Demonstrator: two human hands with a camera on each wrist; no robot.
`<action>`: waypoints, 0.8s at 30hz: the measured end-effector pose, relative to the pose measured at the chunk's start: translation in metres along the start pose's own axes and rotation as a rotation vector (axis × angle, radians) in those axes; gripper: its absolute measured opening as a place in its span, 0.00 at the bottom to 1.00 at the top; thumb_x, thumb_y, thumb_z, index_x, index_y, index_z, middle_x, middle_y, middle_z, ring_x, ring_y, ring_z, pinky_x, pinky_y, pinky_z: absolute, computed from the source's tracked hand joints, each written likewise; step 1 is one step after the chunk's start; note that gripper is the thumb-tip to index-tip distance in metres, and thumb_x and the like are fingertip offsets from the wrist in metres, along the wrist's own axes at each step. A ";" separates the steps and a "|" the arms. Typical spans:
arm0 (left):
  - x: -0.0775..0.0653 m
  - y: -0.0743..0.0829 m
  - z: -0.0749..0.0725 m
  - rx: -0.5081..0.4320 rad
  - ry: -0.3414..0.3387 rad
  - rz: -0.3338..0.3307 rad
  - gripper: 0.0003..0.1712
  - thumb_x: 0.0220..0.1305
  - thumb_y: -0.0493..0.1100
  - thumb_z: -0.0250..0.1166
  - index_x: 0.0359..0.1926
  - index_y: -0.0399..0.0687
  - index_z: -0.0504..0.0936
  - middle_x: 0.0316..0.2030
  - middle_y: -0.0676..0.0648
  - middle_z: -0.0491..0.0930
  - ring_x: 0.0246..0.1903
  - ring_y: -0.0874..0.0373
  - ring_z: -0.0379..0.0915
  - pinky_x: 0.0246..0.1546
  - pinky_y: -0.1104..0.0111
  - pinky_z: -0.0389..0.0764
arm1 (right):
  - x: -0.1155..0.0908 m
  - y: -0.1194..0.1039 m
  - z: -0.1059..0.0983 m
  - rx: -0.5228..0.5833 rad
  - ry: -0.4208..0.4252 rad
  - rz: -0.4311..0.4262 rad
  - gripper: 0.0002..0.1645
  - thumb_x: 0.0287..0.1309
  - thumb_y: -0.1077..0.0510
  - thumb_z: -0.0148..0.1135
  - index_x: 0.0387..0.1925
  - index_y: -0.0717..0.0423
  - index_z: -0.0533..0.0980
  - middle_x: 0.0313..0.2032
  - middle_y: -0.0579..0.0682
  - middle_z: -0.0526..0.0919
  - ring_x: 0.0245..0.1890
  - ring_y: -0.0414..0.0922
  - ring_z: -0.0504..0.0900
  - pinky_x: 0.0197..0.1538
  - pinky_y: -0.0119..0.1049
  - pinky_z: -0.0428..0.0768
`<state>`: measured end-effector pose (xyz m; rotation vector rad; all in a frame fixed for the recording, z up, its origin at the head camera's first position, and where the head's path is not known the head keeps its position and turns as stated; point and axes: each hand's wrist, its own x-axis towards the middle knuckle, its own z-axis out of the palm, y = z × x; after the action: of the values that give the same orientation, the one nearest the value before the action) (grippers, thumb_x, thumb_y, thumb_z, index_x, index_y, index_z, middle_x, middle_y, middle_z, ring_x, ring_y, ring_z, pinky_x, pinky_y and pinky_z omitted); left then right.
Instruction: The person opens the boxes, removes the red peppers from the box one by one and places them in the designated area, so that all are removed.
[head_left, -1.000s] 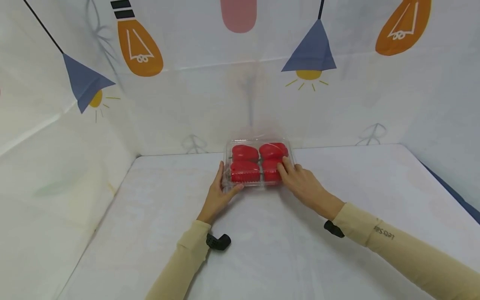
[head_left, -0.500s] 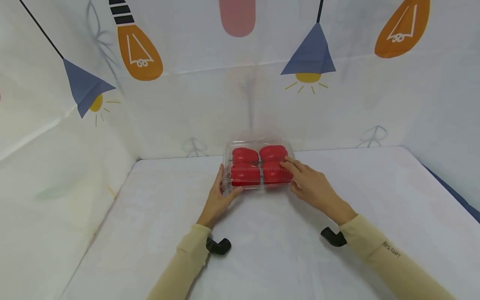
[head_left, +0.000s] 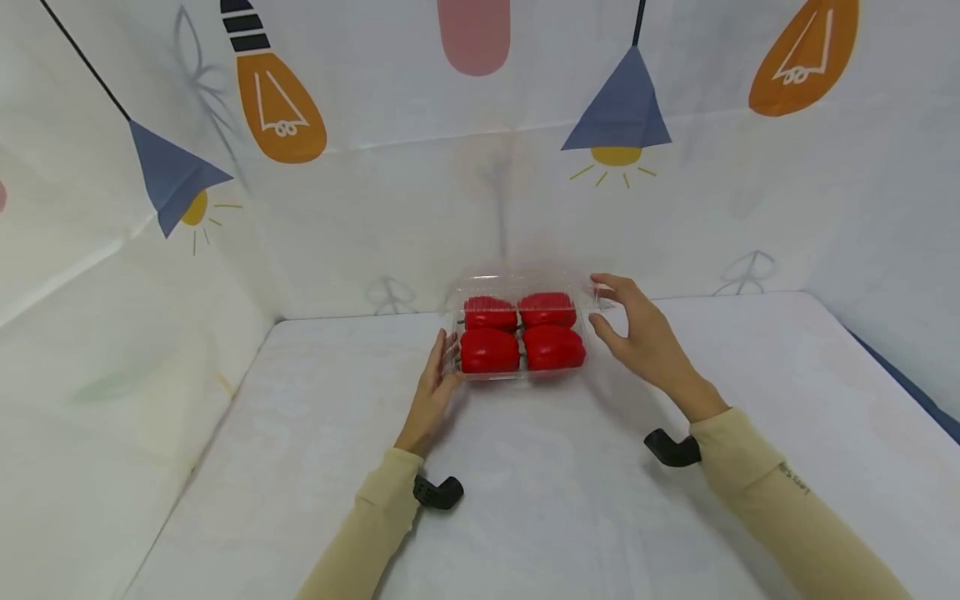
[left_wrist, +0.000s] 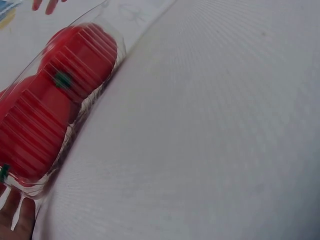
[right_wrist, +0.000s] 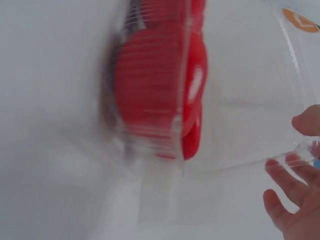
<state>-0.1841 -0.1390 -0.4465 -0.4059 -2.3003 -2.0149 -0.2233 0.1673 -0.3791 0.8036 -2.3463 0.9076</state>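
1. Right hand (head_left: 637, 333) has moved up and back, lifting the clear lid (head_left: 517, 287) off the front edge of the plastic tray (head_left: 525, 374).
2. Right thumb and fingers pinch the lid's right corner.
3. Left hand (head_left: 431, 396): thumb spread from fingers, touching tray's front-left corner.
4. Tray sits mid back edge of surface (head_left: 525, 500), four red bell peppers (head_left: 490, 351) inside, two by two.
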 end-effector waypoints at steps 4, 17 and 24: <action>-0.002 0.006 -0.002 0.035 0.048 -0.026 0.34 0.71 0.35 0.45 0.73 0.41 0.44 0.71 0.37 0.53 0.72 0.46 0.48 0.69 0.52 0.55 | 0.014 0.002 -0.003 0.199 -0.005 0.091 0.37 0.58 0.67 0.60 0.67 0.58 0.58 0.64 0.58 0.66 0.63 0.56 0.69 0.61 0.55 0.69; -0.002 0.002 -0.001 -0.004 0.110 -0.081 0.31 0.71 0.36 0.48 0.72 0.42 0.52 0.67 0.37 0.62 0.67 0.45 0.57 0.66 0.53 0.63 | 0.053 0.017 -0.010 0.618 -0.008 0.354 0.38 0.65 0.60 0.54 0.72 0.54 0.49 0.70 0.57 0.57 0.71 0.51 0.56 0.64 0.27 0.67; -0.003 0.005 -0.003 -0.008 0.136 -0.094 0.30 0.71 0.36 0.48 0.72 0.41 0.54 0.66 0.38 0.63 0.67 0.46 0.58 0.65 0.52 0.64 | 0.067 0.026 -0.012 0.717 -0.025 0.397 0.36 0.67 0.59 0.51 0.72 0.55 0.50 0.71 0.57 0.55 0.71 0.54 0.55 0.64 0.28 0.67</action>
<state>-0.1807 -0.1414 -0.4423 -0.1575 -2.2701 -2.0254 -0.2848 0.1685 -0.3406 0.5929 -2.2331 1.9781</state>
